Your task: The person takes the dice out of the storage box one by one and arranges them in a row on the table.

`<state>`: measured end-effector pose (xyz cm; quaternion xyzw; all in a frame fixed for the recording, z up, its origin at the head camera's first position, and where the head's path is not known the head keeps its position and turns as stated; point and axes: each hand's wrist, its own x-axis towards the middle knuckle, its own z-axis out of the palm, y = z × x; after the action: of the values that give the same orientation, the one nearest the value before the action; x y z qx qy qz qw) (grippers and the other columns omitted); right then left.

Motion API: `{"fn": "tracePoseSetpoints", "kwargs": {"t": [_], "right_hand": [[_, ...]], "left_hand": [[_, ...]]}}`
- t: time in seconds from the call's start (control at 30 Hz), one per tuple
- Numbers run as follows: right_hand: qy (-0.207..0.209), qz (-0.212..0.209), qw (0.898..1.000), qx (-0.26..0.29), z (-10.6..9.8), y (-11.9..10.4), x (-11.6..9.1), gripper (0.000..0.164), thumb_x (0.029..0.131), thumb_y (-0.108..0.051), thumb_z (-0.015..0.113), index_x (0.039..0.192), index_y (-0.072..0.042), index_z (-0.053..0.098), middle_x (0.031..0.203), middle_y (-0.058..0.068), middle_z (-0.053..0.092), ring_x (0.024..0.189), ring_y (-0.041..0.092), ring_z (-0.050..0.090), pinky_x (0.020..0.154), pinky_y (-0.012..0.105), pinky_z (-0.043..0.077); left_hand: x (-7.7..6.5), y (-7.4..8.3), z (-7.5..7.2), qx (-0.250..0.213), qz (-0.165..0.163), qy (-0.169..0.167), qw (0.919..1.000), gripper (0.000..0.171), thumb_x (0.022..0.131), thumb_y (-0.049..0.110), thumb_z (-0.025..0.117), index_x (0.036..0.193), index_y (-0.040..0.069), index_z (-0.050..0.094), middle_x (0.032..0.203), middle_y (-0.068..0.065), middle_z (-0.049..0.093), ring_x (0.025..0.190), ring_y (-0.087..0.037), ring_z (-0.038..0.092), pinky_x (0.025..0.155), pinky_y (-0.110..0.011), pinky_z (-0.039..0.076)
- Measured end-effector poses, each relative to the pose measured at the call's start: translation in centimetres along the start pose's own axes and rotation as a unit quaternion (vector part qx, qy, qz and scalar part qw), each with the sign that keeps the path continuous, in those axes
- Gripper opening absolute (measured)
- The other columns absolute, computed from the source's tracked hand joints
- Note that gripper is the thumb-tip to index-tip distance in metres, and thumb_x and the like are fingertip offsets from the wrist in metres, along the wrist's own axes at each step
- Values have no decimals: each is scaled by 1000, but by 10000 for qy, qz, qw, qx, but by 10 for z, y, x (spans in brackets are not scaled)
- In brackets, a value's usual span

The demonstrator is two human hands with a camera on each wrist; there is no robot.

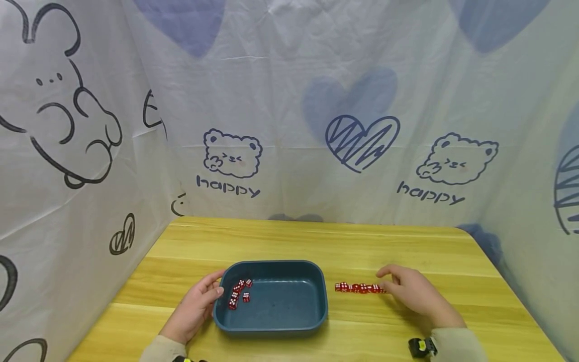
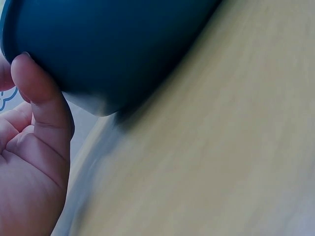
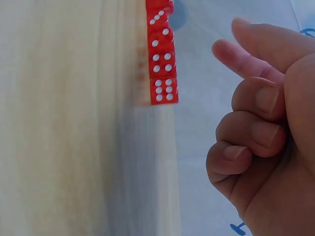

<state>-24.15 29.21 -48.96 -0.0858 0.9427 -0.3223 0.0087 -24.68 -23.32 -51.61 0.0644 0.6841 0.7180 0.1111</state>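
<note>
A dark blue rectangular tray (image 1: 289, 329) stands on the table, and my left hand (image 1: 194, 306) grips its left end, thumb at the rim. The left wrist view shows that thumb (image 2: 37, 83) against the tray's outer wall (image 2: 113, 44). Several red dice (image 1: 234, 296) with white pips lie inside the tray, toward its left end. More red dice form a straight row (image 1: 357, 288) to the right of the tray. My right hand (image 1: 413, 294) is beside the row's right end, holding nothing. In the right wrist view its thumb and index finger extend, apart from the dice (image 3: 162, 64), and the other fingers curl in.
The yellow wood-grain table (image 1: 384, 251) extends behind and to the right of the tray. White cloth (image 1: 280, 166) printed with hearts and bears hangs at the table's back and sides. A black strap device (image 1: 421, 347) sits at my right wrist.
</note>
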Motion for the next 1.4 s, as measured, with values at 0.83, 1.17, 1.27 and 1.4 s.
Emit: {"fn": "tracePoseSetpoints", "kwargs": {"t": [0.83, 1.17, 1.27, 1.4], "right_hand": [[-165, -916, 9955, -199, 19, -57, 0, 20, 97, -31, 69, 113, -21, 73, 63, -7, 46, 52, 8, 37, 49, 27, 35], [-443, -1619, 9857, -160, 38, -94, 2, 22, 98, -37, 67, 113, -22, 73, 68, -13, 50, 60, 4, 46, 56, 26, 43], [-589, -1637, 9846, -171, 42, -104, 6, 22, 99, -35, 67, 115, -22, 72, 65, -11, 48, 56, 5, 43, 54, 26, 40], [-710, -1752, 9818, -196, 45, -116, 10, 21, 99, -37, 66, 116, -26, 71, 62, -9, 45, 52, 6, 38, 52, 24, 34]], "left_hand": [[-2, 2, 2, 30, 60, -68, 10000, 59, 102, 11, 56, 154, -4, 31, 107, -15, 54, 79, -16, 57, 60, -23, 49], [-3, 1, 2, 54, -27, 83, 9999, 58, 101, 10, 58, 153, -2, 34, 105, -13, 52, 78, -16, 55, 59, -23, 48], [-3, 1, 2, 46, -31, 89, 9999, 58, 101, 10, 58, 153, -2, 34, 105, -13, 52, 78, -16, 55, 59, -23, 48], [-2, 2, 3, 70, -2, 55, 10000, 59, 101, 11, 58, 153, -2, 33, 105, -14, 53, 78, -16, 55, 59, -23, 48]]}}
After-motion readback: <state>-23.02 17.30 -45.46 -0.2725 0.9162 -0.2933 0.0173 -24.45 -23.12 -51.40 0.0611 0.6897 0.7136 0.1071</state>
